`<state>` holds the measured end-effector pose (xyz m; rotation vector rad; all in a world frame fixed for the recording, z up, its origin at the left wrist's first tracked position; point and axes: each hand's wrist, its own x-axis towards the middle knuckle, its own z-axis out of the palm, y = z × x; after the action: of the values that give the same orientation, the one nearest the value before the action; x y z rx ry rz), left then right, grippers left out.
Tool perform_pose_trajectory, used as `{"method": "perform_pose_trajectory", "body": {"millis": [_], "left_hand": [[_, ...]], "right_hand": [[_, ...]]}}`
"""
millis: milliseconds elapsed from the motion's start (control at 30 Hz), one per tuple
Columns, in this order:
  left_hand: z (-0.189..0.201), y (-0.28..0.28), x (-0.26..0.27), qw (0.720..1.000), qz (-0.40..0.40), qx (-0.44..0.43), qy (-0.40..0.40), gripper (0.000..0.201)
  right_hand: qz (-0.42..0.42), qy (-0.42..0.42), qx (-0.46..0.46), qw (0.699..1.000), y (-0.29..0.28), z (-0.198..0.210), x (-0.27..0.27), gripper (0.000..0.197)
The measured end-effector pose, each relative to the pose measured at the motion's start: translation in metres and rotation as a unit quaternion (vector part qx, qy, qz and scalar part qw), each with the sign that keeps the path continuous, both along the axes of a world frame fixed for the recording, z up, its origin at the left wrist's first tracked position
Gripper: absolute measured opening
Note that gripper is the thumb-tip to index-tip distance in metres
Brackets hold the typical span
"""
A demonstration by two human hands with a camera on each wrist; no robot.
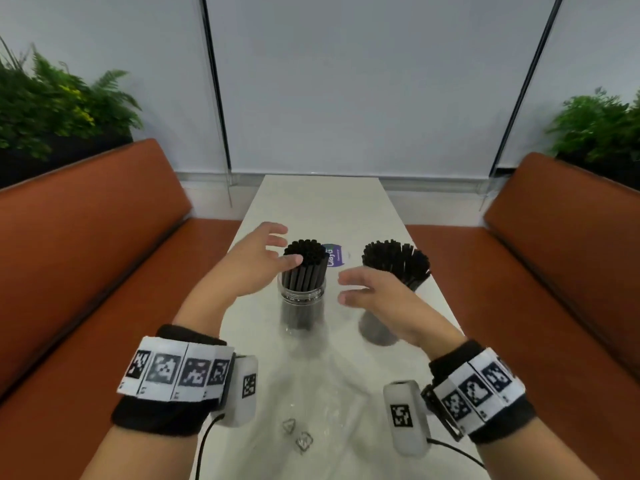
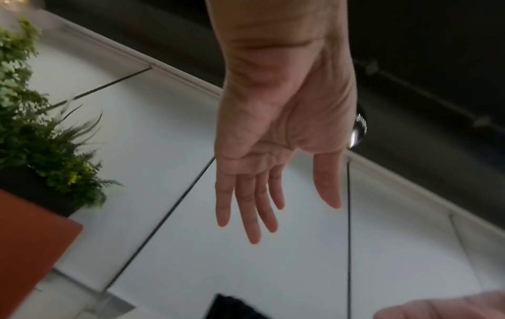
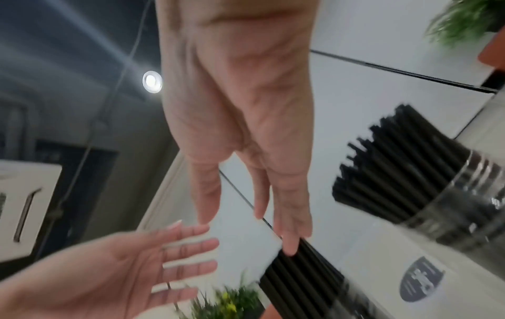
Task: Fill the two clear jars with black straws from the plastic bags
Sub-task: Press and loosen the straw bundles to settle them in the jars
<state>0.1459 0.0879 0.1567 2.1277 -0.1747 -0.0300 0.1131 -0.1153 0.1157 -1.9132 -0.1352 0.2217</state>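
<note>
Two clear jars stand on the white table, both packed with upright black straws. The left jar carries a tight bundle of straws; the right jar carries a fanned bundle. My left hand is spread open and holds nothing, its thumb tip at the left bundle's edge. My right hand hovers open between the jars. In the right wrist view, a fingertip of that right hand sits at the left jar's straws. The left wrist view shows the left hand with straight fingers.
Crumpled clear plastic bags lie flat on the near part of the table. A purple sticker sits between the jars. Orange benches flank the table, with plants behind them. A glass wall closes the far end.
</note>
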Motion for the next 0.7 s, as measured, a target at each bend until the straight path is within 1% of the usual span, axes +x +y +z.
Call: {"method": "perform_pose_trajectory", "body": {"millis": [67, 100, 167, 200, 233, 267, 300, 333, 367, 400, 433, 467, 500, 533, 567, 633, 700], "left_hand": [[0.006, -0.009, -0.022, 0.998, -0.048, -0.026, 0.019, 0.036], [0.004, -0.017, -0.031, 0.995, -0.082, -0.026, 0.043, 0.035], [-0.010, -0.039, -0.039, 0.983, -0.148, -0.008, 0.106, 0.042], [-0.023, -0.052, -0.038, 0.975, -0.170, -0.001, 0.145, 0.049], [-0.038, -0.065, -0.036, 0.967, -0.177, -0.004, 0.182, 0.057], [-0.053, -0.078, -0.031, 0.962, -0.167, -0.009, 0.215, 0.067], [-0.068, -0.091, -0.026, 0.960, -0.143, -0.015, 0.240, 0.079], [-0.081, -0.104, -0.021, 0.960, -0.113, -0.019, 0.255, 0.093], [-0.091, -0.115, -0.015, 0.962, -0.085, -0.015, 0.259, 0.104], [-0.099, -0.126, -0.009, 0.966, -0.062, -0.006, 0.251, 0.113], [-0.104, -0.137, -0.003, 0.971, -0.042, 0.000, 0.234, 0.117], [-0.106, -0.147, 0.003, 0.977, -0.020, -0.007, 0.213, 0.120], [-0.106, -0.155, 0.008, 0.982, -0.002, -0.026, 0.189, 0.122], [-0.106, -0.162, 0.015, 0.985, 0.011, -0.059, 0.165, 0.119], [-0.106, -0.167, 0.022, 0.986, 0.017, -0.101, 0.134, 0.111], [-0.106, -0.172, 0.035, 0.982, 0.000, -0.168, 0.083, 0.094], [-0.109, -0.173, 0.048, 0.982, -0.032, -0.174, 0.063, 0.096]], "right_hand": [[0.015, -0.015, 0.005, 1.000, -0.024, 0.019, -0.023, 0.032], [0.025, -0.017, 0.002, 1.000, -0.038, 0.025, -0.033, 0.027], [0.057, -0.008, -0.037, 0.998, -0.071, 0.035, -0.047, 0.016], [0.072, 0.008, -0.083, 0.994, -0.088, 0.038, -0.050, 0.014], [0.080, 0.031, -0.151, 0.985, -0.103, 0.038, -0.051, 0.013], [0.084, 0.056, -0.231, 0.968, -0.118, 0.034, -0.048, 0.014], [0.081, 0.085, -0.300, 0.947, -0.130, 0.026, -0.041, 0.021], [0.066, 0.116, -0.344, 0.929, -0.139, 0.016, -0.032, 0.032], [0.043, 0.139, -0.363, 0.920, -0.144, 0.004, -0.022, 0.048], [0.018, 0.143, -0.358, 0.923, -0.147, -0.008, -0.011, 0.068], [-0.011, 0.132, -0.325, 0.936, -0.149, -0.020, 0.000, 0.086], [-0.038, 0.109, -0.268, 0.957, -0.148, -0.028, 0.010, 0.100], [-0.058, 0.082, -0.204, 0.974, -0.147, -0.037, 0.021, 0.109], [-0.066, 0.053, -0.154, 0.984, -0.145, -0.042, 0.029, 0.113], [-0.066, 0.026, -0.125, 0.990, -0.142, -0.047, 0.039, 0.114], [-0.046, -0.012, -0.084, 0.995, -0.135, -0.054, 0.055, 0.109], [-0.011, -0.022, -0.045, 0.999, -0.129, -0.061, 0.069, 0.106]]}}
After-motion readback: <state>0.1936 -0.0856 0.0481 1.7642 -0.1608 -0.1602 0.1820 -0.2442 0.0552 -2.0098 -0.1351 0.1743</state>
